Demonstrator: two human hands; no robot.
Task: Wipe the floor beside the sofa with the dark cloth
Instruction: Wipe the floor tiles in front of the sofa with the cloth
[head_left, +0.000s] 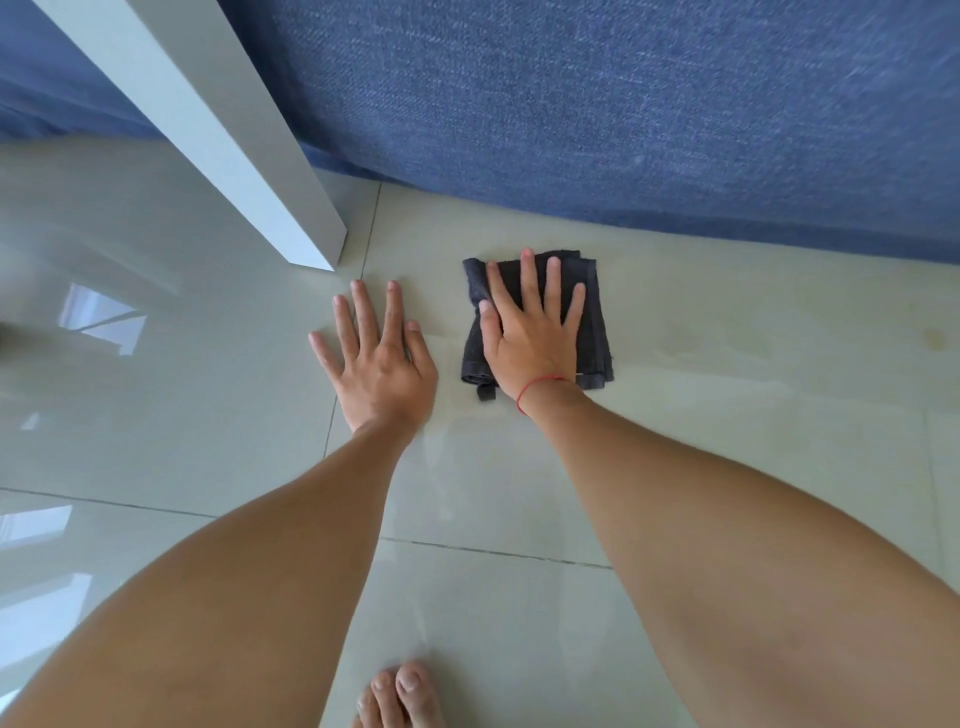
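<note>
Head view, one moment, catalogued with the sofa (597, 104) as landmark.

Item: dark cloth (597, 332); folded to a rough square, lay flat on the pale tiled floor (727, 467) just in front of the sofa's lower edge, near but not touching it; a small tab hung from the corner farthest from the sofa.

Item: right hand (530, 332); palm down on the cloth, fingers spread and flat, pressing rather than clutching; a red thread showed at the wrist.

Item: left hand (379, 364); likewise flat and splayed, holding nothing, planted on bare tile beside the cloth and a little further from the sofa (apparently a brace).

Item: white table leg (249, 171); stood on the floor close against the sofa, on the left hand's side.

Item: faint yellowish mark (935, 338); on the tile in front of the sofa, well away from the cloth on the right hand's side.

Handling note (a judgement): the wipe was best made with the whole palm bearing evenly, so the fold stayed flat and did not roll; strokes run parallel to the sofa's edge, overlapping, then worked outward from it; weight kept on the left hand for balance; the strip nearest the sofa and the mark deserved a pass.
</note>
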